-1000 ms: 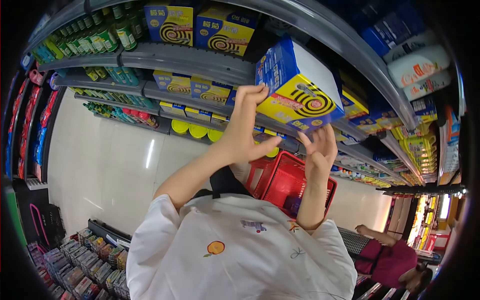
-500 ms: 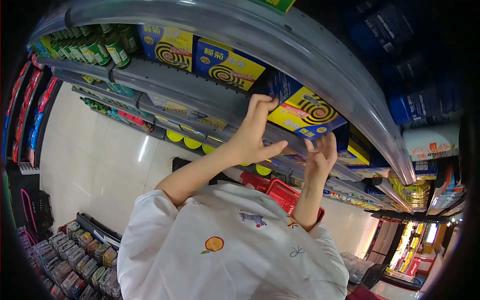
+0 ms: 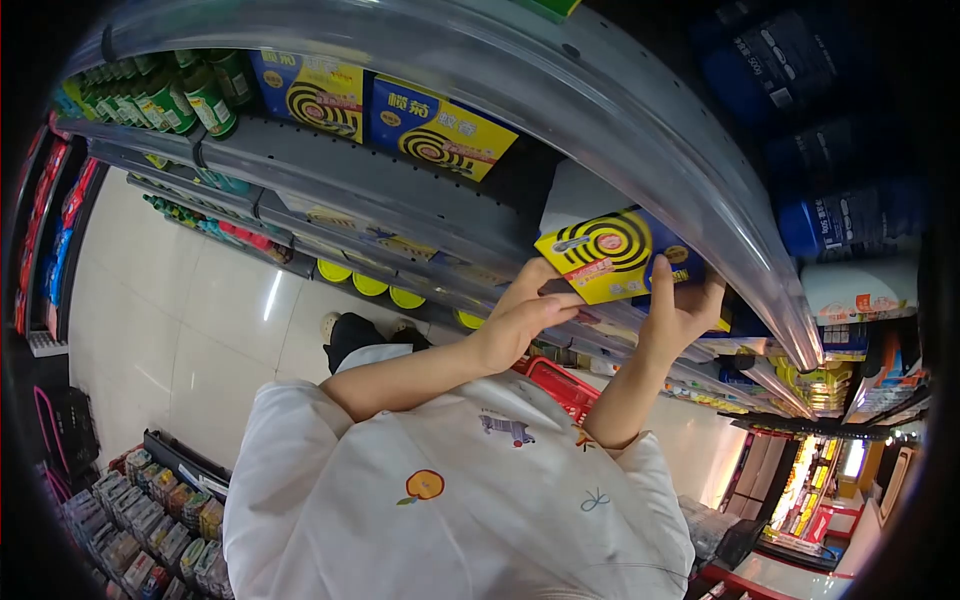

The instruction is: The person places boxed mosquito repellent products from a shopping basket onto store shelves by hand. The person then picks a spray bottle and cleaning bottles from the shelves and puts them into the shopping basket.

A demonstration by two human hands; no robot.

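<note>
At the shelf (image 3: pixel 350 165), right of a box (image 3: pixel 440 125) reading 榄菊, tilts a yellow carton (image 3: pixel 605 258) with black spiral. The right hand (image 3: pixel 682 315) grips its right end; the left hand (image 3: pixel 518 325) touches its left corner, finger hold unclear.

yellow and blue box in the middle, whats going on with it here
A person in a white top has both hands on the yellow and blue box, left hand at one lower corner, right hand at the other end. It is at the front of a store shelf; whether it rests there is unclear. Two similar boxes stand to the left.
</note>
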